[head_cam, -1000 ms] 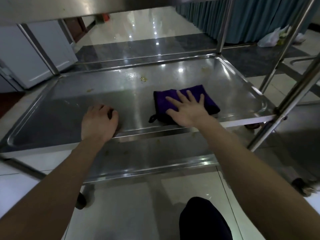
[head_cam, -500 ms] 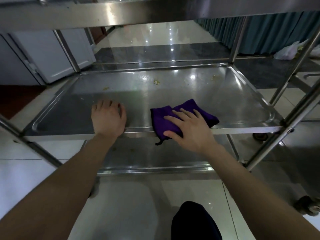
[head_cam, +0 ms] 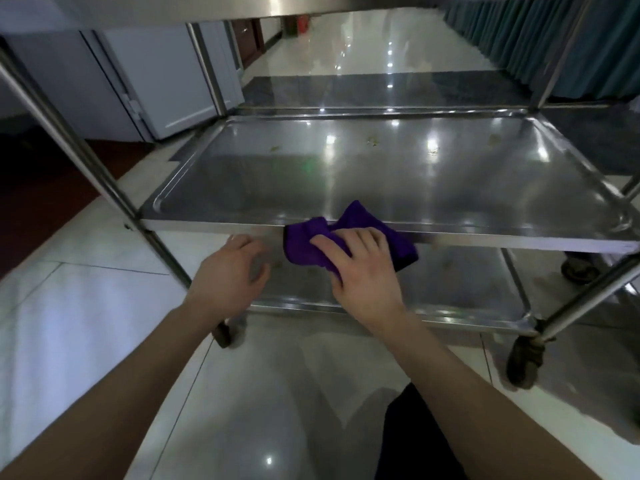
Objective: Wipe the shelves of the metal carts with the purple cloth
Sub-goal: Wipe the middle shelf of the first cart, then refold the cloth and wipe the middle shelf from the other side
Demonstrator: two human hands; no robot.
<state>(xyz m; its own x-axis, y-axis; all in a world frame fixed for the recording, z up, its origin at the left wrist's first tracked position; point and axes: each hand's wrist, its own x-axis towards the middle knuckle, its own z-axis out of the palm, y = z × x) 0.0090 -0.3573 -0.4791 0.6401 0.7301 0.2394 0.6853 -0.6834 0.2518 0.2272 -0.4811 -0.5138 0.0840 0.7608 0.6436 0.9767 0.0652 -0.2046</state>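
Glossy tiled floor (head_cam: 86, 306), corridor beyond.

Metal cart (head_cam: 86, 161): three tiers.

Middle shelf (head_cam: 381, 188): food specks (head_cam: 372, 142) lie along the far half (I judge most of this tier is not yet wiped).

Purple cloth (head_cam: 304, 247): bunched, draped over the shelf's front lip, where a stroke toward me would end.

Right hand (head_cam: 363, 271): fingers curled down on the cloth, gripping it.

Left hand (head_cam: 228, 271): loose, fingers spread, holding nothing, just below the lip, probably ready to steady the cart.
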